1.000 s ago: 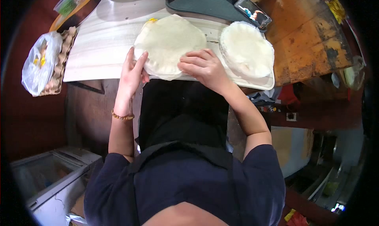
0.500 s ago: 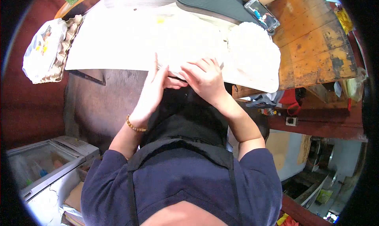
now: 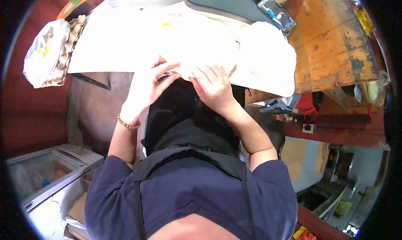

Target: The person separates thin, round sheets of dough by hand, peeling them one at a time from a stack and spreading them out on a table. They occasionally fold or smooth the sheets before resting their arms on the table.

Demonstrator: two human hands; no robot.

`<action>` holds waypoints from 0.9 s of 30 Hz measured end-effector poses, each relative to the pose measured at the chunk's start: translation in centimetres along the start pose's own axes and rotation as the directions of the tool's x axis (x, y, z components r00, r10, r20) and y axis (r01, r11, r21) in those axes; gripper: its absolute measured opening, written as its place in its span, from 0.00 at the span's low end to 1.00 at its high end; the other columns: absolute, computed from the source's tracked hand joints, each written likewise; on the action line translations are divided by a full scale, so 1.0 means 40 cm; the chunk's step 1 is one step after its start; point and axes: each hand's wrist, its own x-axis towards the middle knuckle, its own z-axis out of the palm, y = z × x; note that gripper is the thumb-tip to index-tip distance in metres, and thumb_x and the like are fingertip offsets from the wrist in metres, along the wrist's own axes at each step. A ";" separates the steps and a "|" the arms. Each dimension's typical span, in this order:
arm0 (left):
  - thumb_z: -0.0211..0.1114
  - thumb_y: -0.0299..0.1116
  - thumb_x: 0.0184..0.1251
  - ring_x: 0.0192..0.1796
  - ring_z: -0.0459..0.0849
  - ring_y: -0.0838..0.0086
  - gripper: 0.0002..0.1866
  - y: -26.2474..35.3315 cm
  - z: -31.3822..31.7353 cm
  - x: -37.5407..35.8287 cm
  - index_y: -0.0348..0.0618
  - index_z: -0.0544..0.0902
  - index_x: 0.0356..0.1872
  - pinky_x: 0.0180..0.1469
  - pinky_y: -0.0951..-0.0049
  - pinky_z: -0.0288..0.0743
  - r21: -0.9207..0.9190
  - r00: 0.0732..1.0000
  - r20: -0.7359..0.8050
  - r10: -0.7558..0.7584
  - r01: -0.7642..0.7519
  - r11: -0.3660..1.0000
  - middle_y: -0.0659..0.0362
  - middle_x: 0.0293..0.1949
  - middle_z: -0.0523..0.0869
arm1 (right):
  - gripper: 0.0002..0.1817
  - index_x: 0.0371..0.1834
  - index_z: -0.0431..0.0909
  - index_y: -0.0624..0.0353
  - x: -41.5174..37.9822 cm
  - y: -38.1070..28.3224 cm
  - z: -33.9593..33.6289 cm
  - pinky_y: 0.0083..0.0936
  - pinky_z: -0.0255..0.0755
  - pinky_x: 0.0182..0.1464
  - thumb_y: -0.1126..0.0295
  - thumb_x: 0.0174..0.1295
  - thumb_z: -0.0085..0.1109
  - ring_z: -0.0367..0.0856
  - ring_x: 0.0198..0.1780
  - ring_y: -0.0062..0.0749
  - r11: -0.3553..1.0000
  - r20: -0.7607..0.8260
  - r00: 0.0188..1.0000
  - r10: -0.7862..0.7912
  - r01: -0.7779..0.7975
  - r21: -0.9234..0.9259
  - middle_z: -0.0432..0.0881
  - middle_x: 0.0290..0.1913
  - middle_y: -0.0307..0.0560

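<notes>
A black apron [image 3: 190, 131] is worn over a navy short-sleeved shirt [image 3: 188, 187], along with a brown beaded bracelet [image 3: 128, 124].

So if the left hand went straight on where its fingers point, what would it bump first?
Probably the right hand: the left hand points across toward it. Glare washes out the space between them, so something pale might come first.

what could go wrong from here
The left hand and right hand are at the near edge of the pale sheets, so one might tear or slip off the board. The phone lies close to the white pile and could get knocked onto it. Glare washes out the sheets, so a tear might be hard to spot in this view.
</notes>
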 end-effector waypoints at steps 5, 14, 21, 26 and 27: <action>0.70 0.30 0.54 0.55 0.80 0.65 0.17 -0.015 -0.009 0.031 0.44 0.85 0.47 0.58 0.66 0.72 0.133 0.931 -0.009 0.365 -0.360 0.923 0.56 0.53 0.81 | 0.13 0.43 0.78 0.63 0.000 0.012 0.015 0.37 0.72 0.46 0.77 0.53 0.62 0.77 0.43 0.44 0.999 -0.016 0.999 -0.042 0.042 -0.010 0.80 0.40 0.49; 0.65 0.38 0.62 0.50 0.83 0.67 0.15 -0.027 -0.013 0.076 0.40 0.84 0.45 0.52 0.68 0.76 0.025 0.913 0.116 0.390 -0.396 0.918 0.56 0.46 0.85 | 0.07 0.38 0.78 0.63 0.055 0.040 -0.020 0.36 0.70 0.41 0.76 0.57 0.59 0.77 0.40 0.47 0.937 0.124 0.982 0.141 -0.173 0.303 0.78 0.35 0.52; 0.63 0.40 0.67 0.42 0.85 0.69 0.15 -0.019 -0.029 0.103 0.38 0.83 0.45 0.41 0.74 0.80 -0.030 0.945 0.203 0.255 -0.254 0.967 0.56 0.43 0.83 | 0.06 0.36 0.81 0.64 0.065 0.056 -0.006 0.28 0.70 0.31 0.75 0.60 0.58 0.77 0.25 0.34 0.823 0.179 0.923 0.340 -0.384 0.418 0.80 0.25 0.50; 0.63 0.35 0.66 0.42 0.82 0.70 0.13 -0.024 -0.033 0.120 0.37 0.82 0.45 0.45 0.73 0.75 -0.015 0.934 0.240 0.266 -0.271 0.963 0.55 0.42 0.82 | 0.07 0.37 0.82 0.65 0.077 0.065 -0.019 0.20 0.70 0.31 0.72 0.62 0.59 0.76 0.27 0.19 0.684 0.306 0.822 0.480 -0.569 0.456 0.83 0.27 0.45; 0.63 0.35 0.66 0.42 0.82 0.70 0.13 -0.024 -0.038 0.123 0.37 0.82 0.45 0.45 0.73 0.75 -0.015 0.933 0.240 0.268 -0.272 0.962 0.55 0.42 0.82 | 0.07 0.37 0.82 0.65 0.077 0.068 -0.018 0.20 0.70 0.31 0.72 0.62 0.59 0.76 0.27 0.19 0.684 0.305 0.822 0.481 -0.569 0.456 0.83 0.27 0.45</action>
